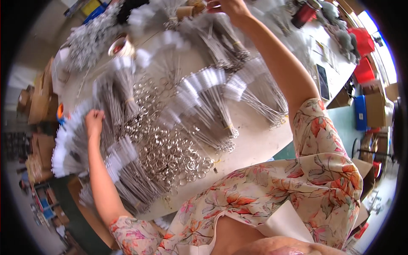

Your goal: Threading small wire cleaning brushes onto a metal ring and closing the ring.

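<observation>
My left hand (94, 122) is at the left side of the table, fingers pinched together over a fanned bundle of thin wire brushes (70, 142) with white bristle heads. Whatever sits in that pinch, if anything, is too small to make out. At the far edge of the view, my right hand (227, 7) reaches out with bent fingers apart, nothing visible in them; the top of it is cut off. Between my arms lies a loose pile of shiny metal rings (170, 155). More brush bundles (204, 91) lie beyond it, their looped wire ends toward me.
A white tub (122, 46) and a heap of grey tinsel-like bristles (91, 44) stand far left. At the far right are a dark red tumbler (305, 15) and a phone (323, 80). Orange-handled scissors (60, 112) lie by the left edge. Cardboard boxes (42, 91) surround the table (250, 144).
</observation>
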Demonstrator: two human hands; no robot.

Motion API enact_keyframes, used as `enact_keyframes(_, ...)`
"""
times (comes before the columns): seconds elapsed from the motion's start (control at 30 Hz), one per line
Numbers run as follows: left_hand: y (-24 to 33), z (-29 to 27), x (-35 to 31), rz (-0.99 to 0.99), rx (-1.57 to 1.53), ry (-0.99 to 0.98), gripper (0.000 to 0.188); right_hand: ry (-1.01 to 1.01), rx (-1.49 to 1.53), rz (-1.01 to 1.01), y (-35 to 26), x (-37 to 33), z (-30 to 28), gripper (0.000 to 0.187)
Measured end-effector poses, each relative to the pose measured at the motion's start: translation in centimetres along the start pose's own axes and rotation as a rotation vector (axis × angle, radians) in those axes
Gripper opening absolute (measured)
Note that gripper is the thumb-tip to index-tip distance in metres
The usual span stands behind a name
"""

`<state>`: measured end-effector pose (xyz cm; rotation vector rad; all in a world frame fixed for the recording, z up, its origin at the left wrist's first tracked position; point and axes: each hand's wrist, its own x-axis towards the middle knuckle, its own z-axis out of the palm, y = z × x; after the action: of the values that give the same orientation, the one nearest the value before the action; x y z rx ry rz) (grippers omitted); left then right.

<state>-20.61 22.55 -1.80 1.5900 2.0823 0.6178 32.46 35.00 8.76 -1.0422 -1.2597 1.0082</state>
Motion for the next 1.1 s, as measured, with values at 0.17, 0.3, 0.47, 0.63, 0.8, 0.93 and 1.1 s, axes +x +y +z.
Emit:
enact_keyframes(0.17,5.9,-0.1,-0.5,0.288,-0.185,0.434,0.013,0.123,-0.952,-0.064,3.4,2.5,-12.5,0.023)
enact_keyframes(0.3,15.1,-3.2,-5.5,0.131,-0.717,0.399,0.019,0.169,-1.104,0.006,6.5,2.7,-15.8,0.023)
enact_keyframes(0.47,18.6,-4.2,-11.6,0.071,-0.9,0.224,0.024,0.093,-1.125,0.043,7.2,2.5,-14.1,0.022)
enact_keyframes(0.63,18.2,-4.4,-17.7,-0.044,-0.896,0.185,0.024,0.142,-1.374,0.072,7.4,3.6,-13.7,0.022)
enact_keyframes(0.8,18.5,-3.6,-22.4,-0.109,-0.86,0.367,0.026,0.411,-1.254,-0.453,4.1,3.5,-12.2,0.022)
enact_keyframes(0.93,16.4,-4.1,-24.7,-0.04,-0.815,0.214,0.029,0.012,-1.252,-0.934,3.8,5.2,-10.9,0.019)
enact_keyframes(1.1,17.0,-1.5,-27.0,-0.052,-0.78,0.139,0.028,-0.232,-1.356,0.095,4.6,-1.1,-1.5,0.024)
